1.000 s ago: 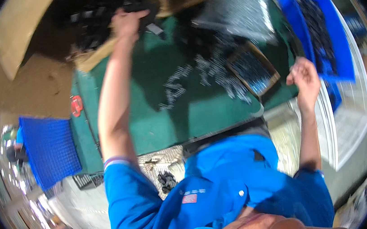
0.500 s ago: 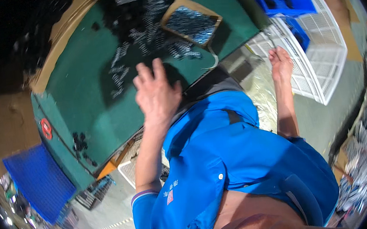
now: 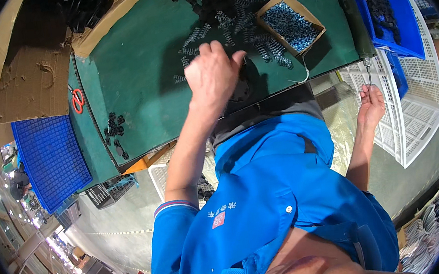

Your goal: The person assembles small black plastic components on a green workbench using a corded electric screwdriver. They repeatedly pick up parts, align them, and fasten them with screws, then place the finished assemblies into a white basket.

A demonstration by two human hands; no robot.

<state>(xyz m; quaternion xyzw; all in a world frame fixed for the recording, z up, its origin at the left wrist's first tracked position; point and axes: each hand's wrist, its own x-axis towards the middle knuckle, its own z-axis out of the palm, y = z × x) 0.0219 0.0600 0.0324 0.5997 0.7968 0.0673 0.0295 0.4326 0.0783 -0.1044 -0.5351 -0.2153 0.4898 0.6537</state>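
In the head view, the left hand (image 3: 213, 78) is palm down above the green tabletop (image 3: 138, 92), its fingers bent and close together, the thumb held out to the right. Its back faces the camera, so whether anything is under the fingers cannot be told. Loose coil springs (image 3: 276, 52) lie scattered just beyond and to the right of its fingertips; a dark round object (image 3: 241, 91) sits beside its wrist, near the table's edge.

The right hand (image 3: 371, 106) is off the table's right edge, thumb and fingers drawn together at the lower end of a thin metal shaft (image 3: 368, 66). That shaft extends from a dark cylindrical tool (image 3: 356, 24) directly beyond the hand; whether the fingers pinch it or only touch it is unclear.

Between the hands, farther from the body, a small cardboard box (image 3: 296, 5) holds blue-silver screws (image 3: 287, 24). Right of the tool, a blue bin (image 3: 402, 50) contains black pieces (image 3: 374, 0), with white perforated baskets (image 3: 420, 138) near the right hand. Red-handled scissors (image 3: 78, 101) lie at the table's left side.
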